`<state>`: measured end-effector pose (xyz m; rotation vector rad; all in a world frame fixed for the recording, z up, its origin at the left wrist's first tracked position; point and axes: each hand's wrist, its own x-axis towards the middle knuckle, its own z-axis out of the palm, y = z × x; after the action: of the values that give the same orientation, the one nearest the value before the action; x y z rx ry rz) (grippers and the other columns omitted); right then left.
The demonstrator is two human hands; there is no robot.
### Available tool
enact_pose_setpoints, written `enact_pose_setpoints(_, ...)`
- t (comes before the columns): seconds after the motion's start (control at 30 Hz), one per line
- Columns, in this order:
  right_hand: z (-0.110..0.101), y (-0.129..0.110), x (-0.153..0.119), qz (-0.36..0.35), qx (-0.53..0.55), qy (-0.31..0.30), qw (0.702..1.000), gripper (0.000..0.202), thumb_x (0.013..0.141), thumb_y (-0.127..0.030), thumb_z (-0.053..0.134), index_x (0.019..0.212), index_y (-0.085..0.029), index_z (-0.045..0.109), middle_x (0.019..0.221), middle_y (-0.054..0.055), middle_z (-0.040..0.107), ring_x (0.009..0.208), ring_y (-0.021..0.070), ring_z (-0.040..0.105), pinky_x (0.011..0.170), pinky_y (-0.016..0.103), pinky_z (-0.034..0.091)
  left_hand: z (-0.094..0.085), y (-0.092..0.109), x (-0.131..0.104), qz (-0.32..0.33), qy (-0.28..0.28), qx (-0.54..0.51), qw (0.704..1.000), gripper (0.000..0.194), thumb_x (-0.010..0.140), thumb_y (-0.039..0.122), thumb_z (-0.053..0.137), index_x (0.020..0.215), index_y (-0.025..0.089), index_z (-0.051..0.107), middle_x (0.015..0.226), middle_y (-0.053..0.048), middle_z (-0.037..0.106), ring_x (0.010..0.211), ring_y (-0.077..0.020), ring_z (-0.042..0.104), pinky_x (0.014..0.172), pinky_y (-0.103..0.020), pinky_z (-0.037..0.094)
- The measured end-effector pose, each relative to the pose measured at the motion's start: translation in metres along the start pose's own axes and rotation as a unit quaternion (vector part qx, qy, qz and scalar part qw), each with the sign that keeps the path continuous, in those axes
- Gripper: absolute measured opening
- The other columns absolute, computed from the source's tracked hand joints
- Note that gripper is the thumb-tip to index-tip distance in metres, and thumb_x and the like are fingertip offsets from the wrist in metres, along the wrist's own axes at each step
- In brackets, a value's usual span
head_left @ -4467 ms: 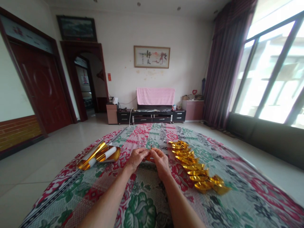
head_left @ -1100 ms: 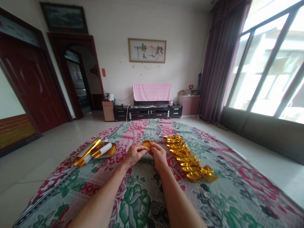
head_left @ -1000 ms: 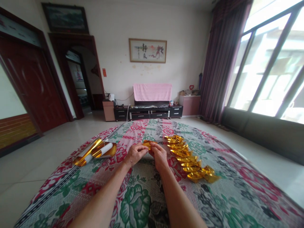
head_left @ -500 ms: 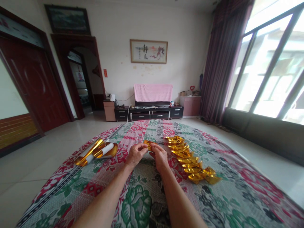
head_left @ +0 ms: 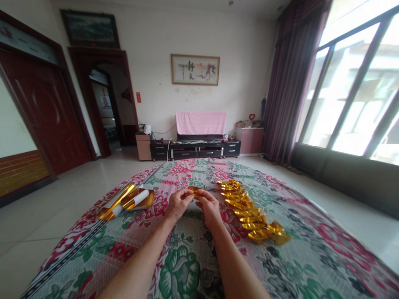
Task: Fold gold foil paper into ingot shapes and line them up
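Observation:
Between my two hands is a small piece of gold foil paper (head_left: 195, 191), pinched at both ends above the flowered cloth. My left hand (head_left: 180, 204) closes its thumb and fingertips on the left end. On the other end, my right hand (head_left: 208, 205) does the same. Right of my hands lies a row of folded gold foil ingots (head_left: 246, 209), overlapping one another. On the left rest curled gold foil sheets (head_left: 124, 201) with white backs. My fingers cover part of the held piece, so its exact folds are hidden.
The patterned cloth (head_left: 179, 270) covers a rounded surface under my arms. Beyond it, a low black cabinet (head_left: 199, 150) stands at the wall, with a pink cloth (head_left: 201, 123) draped over something on it. A curtain (head_left: 289, 83) and large windows are on the right.
The gold foil piece has tilted and now shows a narrower strip between my fingers. Both hands stay in nearly the same place, and the view has shifted slightly.

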<state>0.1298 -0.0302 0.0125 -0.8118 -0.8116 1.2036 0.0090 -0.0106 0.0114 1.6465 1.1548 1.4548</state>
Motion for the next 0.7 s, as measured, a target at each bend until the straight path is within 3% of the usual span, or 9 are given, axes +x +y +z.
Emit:
enact_pose_setpoints(0.3,-0.0013,0.0038,0.0021,-0.015,-0.007,-0.002,1.000,0.024,0.054,-0.028,0.067,0.075,-0.017,0.066,0.078,0.002,0.068,0.067,0.0132,0.059,0.061,0.023,0.046,-0.0001,0.0021,-0.0001,0.015,-0.010,-0.020,1.000,0.024,0.069,0.028,0.059,0.089,0.015,0.058,0.075,-0.001,0.066,0.059,-0.0116,0.061,0.059,-0.022,0.049)
enact_pose_setpoints(0.7,-0.0002,0.0036,0.0005,-0.014,0.000,-0.002,1.000,0.022,0.055,-0.023,0.066,0.076,-0.018,0.066,0.079,0.000,0.067,0.069,0.0121,0.058,0.062,0.022,0.046,0.0014,-0.0046,0.0006,0.033,-0.001,-0.012,0.999,0.023,0.071,0.027,0.058,0.090,0.016,0.055,0.077,-0.001,0.066,0.062,-0.0115,0.062,0.059,-0.021,0.050)
